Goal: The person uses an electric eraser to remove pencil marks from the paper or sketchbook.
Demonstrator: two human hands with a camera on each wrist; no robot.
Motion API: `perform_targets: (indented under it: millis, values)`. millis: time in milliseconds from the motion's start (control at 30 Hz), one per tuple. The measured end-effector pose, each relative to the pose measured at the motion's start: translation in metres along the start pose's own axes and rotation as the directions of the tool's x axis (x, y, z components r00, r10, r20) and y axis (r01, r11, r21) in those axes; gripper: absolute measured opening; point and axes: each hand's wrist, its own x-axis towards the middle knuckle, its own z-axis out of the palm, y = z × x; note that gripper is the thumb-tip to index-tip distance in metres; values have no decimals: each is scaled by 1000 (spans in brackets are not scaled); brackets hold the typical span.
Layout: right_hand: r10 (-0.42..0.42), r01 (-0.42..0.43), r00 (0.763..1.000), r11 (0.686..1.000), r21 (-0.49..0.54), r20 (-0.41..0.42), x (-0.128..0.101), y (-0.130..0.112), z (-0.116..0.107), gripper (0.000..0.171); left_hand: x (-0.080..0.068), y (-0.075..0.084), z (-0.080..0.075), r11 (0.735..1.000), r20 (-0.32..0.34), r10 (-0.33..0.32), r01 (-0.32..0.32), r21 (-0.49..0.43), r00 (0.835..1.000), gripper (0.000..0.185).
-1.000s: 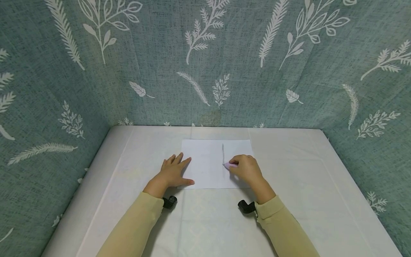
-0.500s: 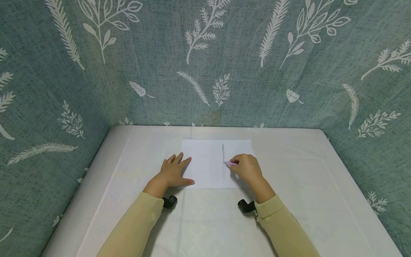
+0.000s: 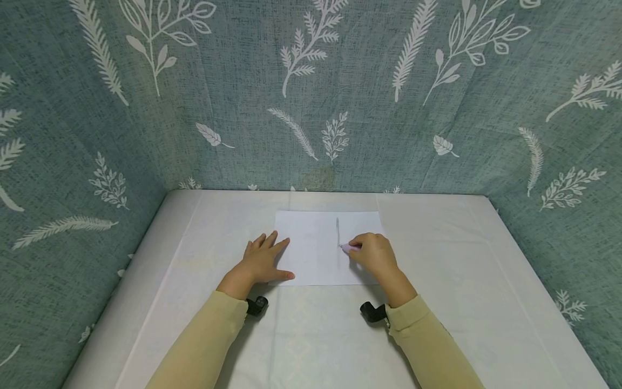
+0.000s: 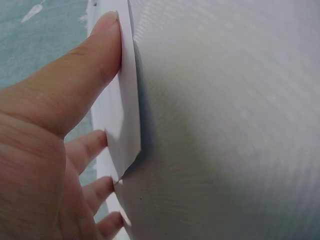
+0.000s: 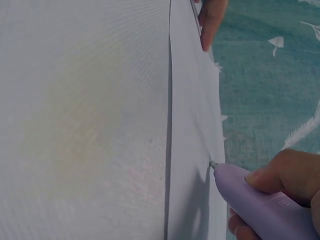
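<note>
A white sheet of paper (image 3: 311, 248) lies on the white-covered table. My left hand (image 3: 262, 262) rests on its left side with the fingers spread; the left wrist view shows the thumb on the paper (image 4: 125, 100) near its edge. My right hand (image 3: 374, 254) pinches a lilac hand tool (image 5: 250, 197) with a rounded body and a small grey tip. The tip touches the paper at the lower end of a straight grey line (image 3: 337, 229). Whether this line is drawn or cut, I cannot tell. Part of the tool is hidden by my fingers.
The white tablecloth (image 3: 437, 243) spreads around the sheet. Teal fabric (image 3: 243, 108) with white leaf prints hangs behind and at both sides. A black wrist camera (image 3: 256, 306) sits at the left wrist and another camera (image 3: 373, 312) at the right.
Over the past second my right hand and the lilac tool have shifted very slightly away from me and to the right. The left hand and the paper stay put.
</note>
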Motion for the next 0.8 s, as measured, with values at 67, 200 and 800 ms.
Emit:
perform_targets:
  millis: [67, 200, 800]
  values:
    - [0, 0, 1000, 1000, 2, -6, 1, 0, 0, 15, 0, 0, 0, 1000, 0, 2, -2, -1, 1000, 98]
    - [-14, 14, 1000, 1000, 7, 13, 2, 0, 1, 15, -1, 0, -1, 1000, -1, -1, 1, 3, 1000, 98]
    - [-5, 5, 1000, 1000, -1, 31, 2, -3, 1, 15, 1, -2, 1, 1000, -6, 9, -9, 13, 1000, 98]
